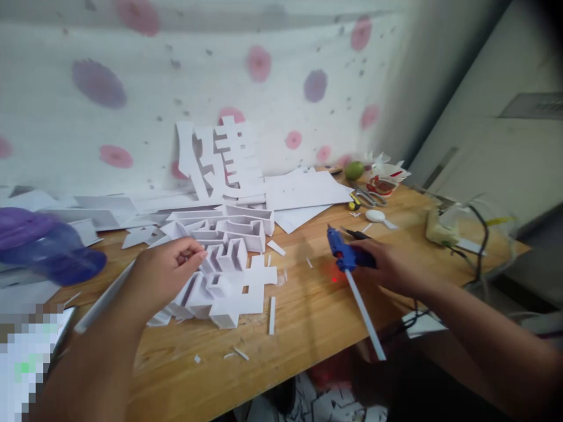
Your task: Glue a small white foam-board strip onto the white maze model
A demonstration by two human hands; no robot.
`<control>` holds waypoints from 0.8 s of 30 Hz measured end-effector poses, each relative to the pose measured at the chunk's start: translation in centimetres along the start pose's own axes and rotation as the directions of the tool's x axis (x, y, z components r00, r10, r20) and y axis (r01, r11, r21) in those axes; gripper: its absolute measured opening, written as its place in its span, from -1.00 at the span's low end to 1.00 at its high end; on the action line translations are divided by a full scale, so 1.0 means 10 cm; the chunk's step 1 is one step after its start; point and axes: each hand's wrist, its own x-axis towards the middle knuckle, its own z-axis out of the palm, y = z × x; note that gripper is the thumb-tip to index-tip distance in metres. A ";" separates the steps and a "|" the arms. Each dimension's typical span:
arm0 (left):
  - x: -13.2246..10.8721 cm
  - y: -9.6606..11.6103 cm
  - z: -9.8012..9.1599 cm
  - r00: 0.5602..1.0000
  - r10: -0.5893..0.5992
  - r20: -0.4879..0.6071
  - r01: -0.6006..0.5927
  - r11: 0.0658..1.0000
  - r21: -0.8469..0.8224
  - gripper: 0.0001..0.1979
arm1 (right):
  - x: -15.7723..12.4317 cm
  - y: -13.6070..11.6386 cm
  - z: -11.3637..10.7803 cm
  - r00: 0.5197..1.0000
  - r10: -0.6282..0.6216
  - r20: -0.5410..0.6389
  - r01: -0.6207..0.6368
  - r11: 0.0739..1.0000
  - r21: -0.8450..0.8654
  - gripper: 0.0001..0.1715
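In the lower middle of the frame, the white walled piece (237, 257) lies on the wooden surface (299, 334), its thin upright strips branching off a flat white base. It looks like light sheet board: stiff along each strip, yet probably easy to bend or crush if squeezed from the side, so the flat base edge seems the safer hold. The left hand (169, 271) has its fingers curled beside those walls; whether that grip pinches anything cannot be told. Right of centre, the right hand (390, 264) has its grip wrapped around the handle of a blue glue gun (341, 249). The gun's plastic body should be rigid and modest in weight, with the long white glue stick (365, 313) jutting out behind; the nozzle, likely hot, is best avoided.
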 end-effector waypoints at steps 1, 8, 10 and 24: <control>0.01 -0.01 0.01 1.000 0.014 -0.001 -0.014 1.000 0.003 -0.81 | -0.01 -0.03 0.01 1.000 -0.020 0.013 0.020 0.999 -0.041 -0.50; 0.04 -0.03 0.02 0.999 0.047 0.000 -0.047 0.999 -0.026 -0.82 | -0.04 -0.05 0.12 0.996 -0.067 0.060 0.076 0.984 -0.161 -0.53; 0.00 0.00 -0.01 0.997 0.068 0.043 -0.065 0.996 -0.060 -0.83 | -0.03 -0.03 0.14 0.995 -0.068 0.067 0.078 0.983 -0.167 -0.53; -0.08 0.03 -0.02 0.891 0.307 0.335 -0.316 0.948 -0.030 -0.77 | 0.15 0.52 0.43 0.994 -0.024 0.103 0.056 0.946 -0.319 -0.37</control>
